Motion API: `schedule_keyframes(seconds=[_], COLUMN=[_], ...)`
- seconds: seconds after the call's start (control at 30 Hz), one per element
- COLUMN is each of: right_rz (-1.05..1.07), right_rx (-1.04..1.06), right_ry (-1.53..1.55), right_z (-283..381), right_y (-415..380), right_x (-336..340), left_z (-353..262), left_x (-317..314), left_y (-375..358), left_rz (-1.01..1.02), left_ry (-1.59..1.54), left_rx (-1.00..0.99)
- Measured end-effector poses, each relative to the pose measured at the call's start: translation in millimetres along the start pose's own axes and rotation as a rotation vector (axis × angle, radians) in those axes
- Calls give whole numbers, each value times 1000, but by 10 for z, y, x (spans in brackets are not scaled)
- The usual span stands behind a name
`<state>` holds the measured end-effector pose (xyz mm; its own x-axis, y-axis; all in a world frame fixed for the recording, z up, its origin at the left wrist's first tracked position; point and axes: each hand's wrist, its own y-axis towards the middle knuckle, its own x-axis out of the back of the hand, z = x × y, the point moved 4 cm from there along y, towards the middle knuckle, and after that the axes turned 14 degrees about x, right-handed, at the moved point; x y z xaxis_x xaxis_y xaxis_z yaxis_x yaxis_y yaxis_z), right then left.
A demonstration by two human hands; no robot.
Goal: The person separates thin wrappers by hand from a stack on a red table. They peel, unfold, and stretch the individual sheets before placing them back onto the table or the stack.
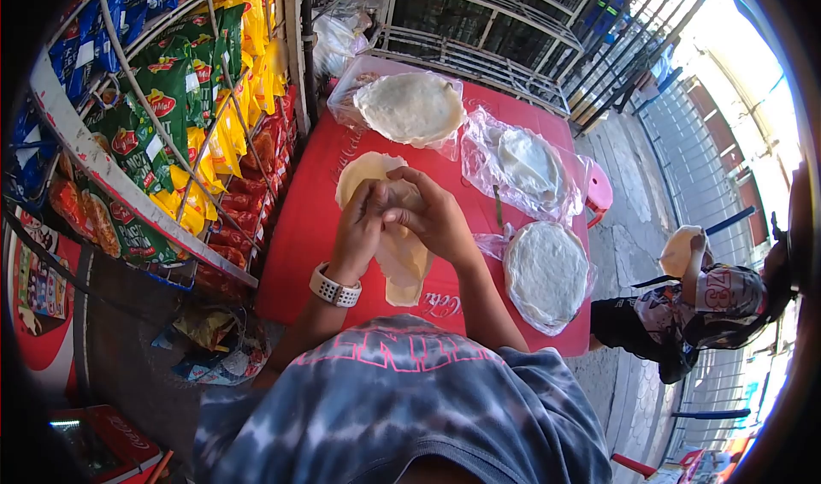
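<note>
My left hand (363,223), with a white-strapped watch (334,288) on its wrist, is closed in a pinch over the red table. Close against it, my right hand (434,221) has thumb and fingers curled inward. Between and below them hangs a thin, pale beige dough wrapper (400,257), folded and narrow; the fingers partly hide where it is gripped. More flat wrapper (363,169) shows beyond my hands. At the back lies a round stack of wrappers (410,108) on plastic. To the right is another round stack (547,276), also on clear plastic.
Crumpled clear plastic with white sheets (526,168) lies at the table's back right. Hanging snack packs (162,99) behind bars stand close on the left. A metal rack (479,22) borders the back. A person (710,304) holding a round pale item is at the right.
</note>
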<state>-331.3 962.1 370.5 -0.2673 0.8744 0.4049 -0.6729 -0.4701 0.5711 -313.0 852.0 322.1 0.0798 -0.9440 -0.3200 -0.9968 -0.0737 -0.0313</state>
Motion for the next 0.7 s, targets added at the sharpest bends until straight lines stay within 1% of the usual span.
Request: schedule_keyframes(seconds=[0.07,0.17,0.27,0.33,0.37,0.4,0.43,0.5,0.53,0.63,0.67,0.7], right_rz=[45,41,8,-46,-109,-174,-239,-251,-257,-156,-161,-172], right_rx=[-90,-49,-25,5,-3,-12,-20,-65,-84,-100,-78,-126], right_ry=[67,83,-52,-135,-130,-126,-123,-161,-180,-273,-262,-144], right_z=[-3,3,63,87,77,62,54,55,55,13,1,-3], right_y=[-9,5,12,-13,-34,-59,-82,-127,-145,-198,-216,-233], right_x=[17,46,105,135,146,147,153,137,134,82,64,49], left_z=[-101,-113,-107,-108,-101,-94,-102,-123,-89,50,52,63], left_x=[25,76,119,152,162,182,175,166,162,111,82,61], left_y=[-32,-78,-97,-131,-145,-151,-168,-209,-213,-192,-193,-202], left_rz=[-120,-245,-346,-339,-330,-366,-373,-390,-315,-149,-114,-74], left_ry=[292,426,409,379,365,303,295,276,228,184,351,355], left_rx=[-193,-283,-374,-298,-259,-241,-260,-301,-247,-139,-269,-232])
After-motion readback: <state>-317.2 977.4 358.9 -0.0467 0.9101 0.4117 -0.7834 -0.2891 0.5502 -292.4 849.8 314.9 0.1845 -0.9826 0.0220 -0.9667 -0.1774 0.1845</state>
